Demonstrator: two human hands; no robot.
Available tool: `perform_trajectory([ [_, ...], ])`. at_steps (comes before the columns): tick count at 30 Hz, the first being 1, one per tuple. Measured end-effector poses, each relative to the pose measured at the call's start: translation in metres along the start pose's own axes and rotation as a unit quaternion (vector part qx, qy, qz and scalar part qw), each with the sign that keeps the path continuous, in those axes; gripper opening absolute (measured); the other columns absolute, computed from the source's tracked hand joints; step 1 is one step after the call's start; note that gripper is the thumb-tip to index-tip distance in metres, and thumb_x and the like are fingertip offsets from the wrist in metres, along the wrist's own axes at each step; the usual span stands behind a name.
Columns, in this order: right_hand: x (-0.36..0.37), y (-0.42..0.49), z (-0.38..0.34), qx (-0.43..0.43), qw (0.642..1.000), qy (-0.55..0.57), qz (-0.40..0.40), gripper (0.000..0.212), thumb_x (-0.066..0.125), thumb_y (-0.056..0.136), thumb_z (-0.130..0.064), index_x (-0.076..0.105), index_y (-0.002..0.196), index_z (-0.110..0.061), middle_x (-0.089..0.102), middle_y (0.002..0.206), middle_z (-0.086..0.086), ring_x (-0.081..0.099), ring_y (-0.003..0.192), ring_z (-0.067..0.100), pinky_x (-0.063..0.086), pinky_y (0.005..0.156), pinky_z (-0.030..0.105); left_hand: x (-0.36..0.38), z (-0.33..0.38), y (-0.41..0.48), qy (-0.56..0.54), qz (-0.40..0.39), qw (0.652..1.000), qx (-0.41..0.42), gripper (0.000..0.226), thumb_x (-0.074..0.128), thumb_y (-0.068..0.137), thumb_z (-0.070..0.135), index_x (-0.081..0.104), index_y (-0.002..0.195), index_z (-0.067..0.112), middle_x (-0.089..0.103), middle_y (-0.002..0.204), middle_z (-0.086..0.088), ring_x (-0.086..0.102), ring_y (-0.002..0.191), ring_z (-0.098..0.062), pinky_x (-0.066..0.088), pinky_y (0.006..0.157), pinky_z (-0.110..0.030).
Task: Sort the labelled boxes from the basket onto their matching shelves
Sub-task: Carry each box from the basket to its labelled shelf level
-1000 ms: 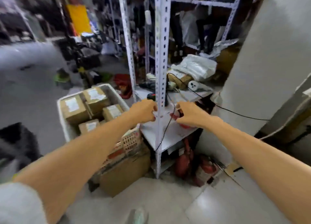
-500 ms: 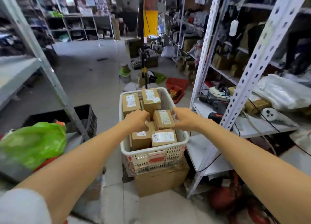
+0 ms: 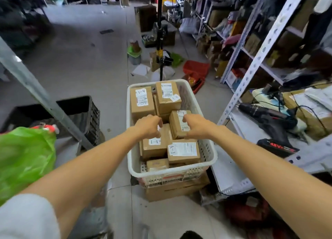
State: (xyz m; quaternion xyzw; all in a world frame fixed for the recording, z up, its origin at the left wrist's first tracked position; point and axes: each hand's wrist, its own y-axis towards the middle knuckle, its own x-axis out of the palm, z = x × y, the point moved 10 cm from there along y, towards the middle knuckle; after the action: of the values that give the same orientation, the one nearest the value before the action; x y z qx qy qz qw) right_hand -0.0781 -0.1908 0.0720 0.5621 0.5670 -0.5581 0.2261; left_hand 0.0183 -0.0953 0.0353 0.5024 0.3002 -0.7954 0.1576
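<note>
The small box (image 3: 177, 124) lies tilted on top of the other boxes (image 3: 155, 146) in the middle of the white basket (image 3: 172, 172), its label facing up. The right hand (image 3: 196, 126) grips it by its right edge, fingers curled over the label and thumb at the near corner. The left hand (image 3: 149, 125) hangs just left of it with its fingers curled down over a box marked A-1; whether it holds anything I cannot tell.

Two more boxes stand at the far end of the basket, the left one marked A-1. Another A-1 box lies at the near right, and a smaller one sits against the near rim.

The basket rests on a brown carton (image 3: 177, 189) on the floor. Just right of it is a white metal shelf (image 3: 231, 168) with perforated posts. On it lies a black drill (image 3: 265, 113), with cables around it.

To the left, a green bag (image 3: 23, 157) is near and a black crate (image 3: 81, 113) sits behind a slanted post. Far beyond the basket a black pole (image 3: 159, 41) stands on the floor, with a red tray (image 3: 195, 69) to its right.
</note>
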Motion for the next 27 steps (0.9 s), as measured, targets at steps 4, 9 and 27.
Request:
perform_trajectory([
  [4,0.036,0.048,0.033,0.014,0.998,-0.015,-0.063,0.049,0.069,0.084,-0.024,0.047,0.125,-0.008,0.054,0.122,0.010,0.054,0.106,0.026,0.051,0.083,0.036,0.034,-0.010,0.040,-0.001,-0.042,0.999,-0.007,0.043,0.074,0.079,0.026,0.058,0.119,0.019,0.062,0.116,-0.002,0.059,0.102,-0.021,0.051,0.085,-0.037],
  [9,0.068,0.111,0.083,0.025,0.996,0.001,-0.089,0.049,0.065,0.084,-0.019,0.046,0.127,-0.006,0.054,0.124,0.013,0.052,0.111,0.028,0.049,0.087,0.038,0.085,-0.016,0.088,-0.037,-0.086,0.995,-0.043,0.053,0.073,0.080,0.026,0.053,0.129,0.017,0.058,0.125,-0.005,0.054,0.116,-0.024,0.041,0.082,-0.029],
  [27,0.252,0.169,0.218,0.307,0.885,0.325,-0.133,0.117,0.089,0.065,-0.034,0.011,0.145,0.002,0.046,0.140,0.014,0.047,0.127,0.029,0.038,0.109,0.039,0.201,-0.043,0.184,-0.128,-0.138,0.977,-0.098,0.068,0.073,0.080,0.021,0.038,0.138,0.012,0.056,0.126,-0.009,0.057,0.109,-0.028,0.050,0.091,-0.042],
])
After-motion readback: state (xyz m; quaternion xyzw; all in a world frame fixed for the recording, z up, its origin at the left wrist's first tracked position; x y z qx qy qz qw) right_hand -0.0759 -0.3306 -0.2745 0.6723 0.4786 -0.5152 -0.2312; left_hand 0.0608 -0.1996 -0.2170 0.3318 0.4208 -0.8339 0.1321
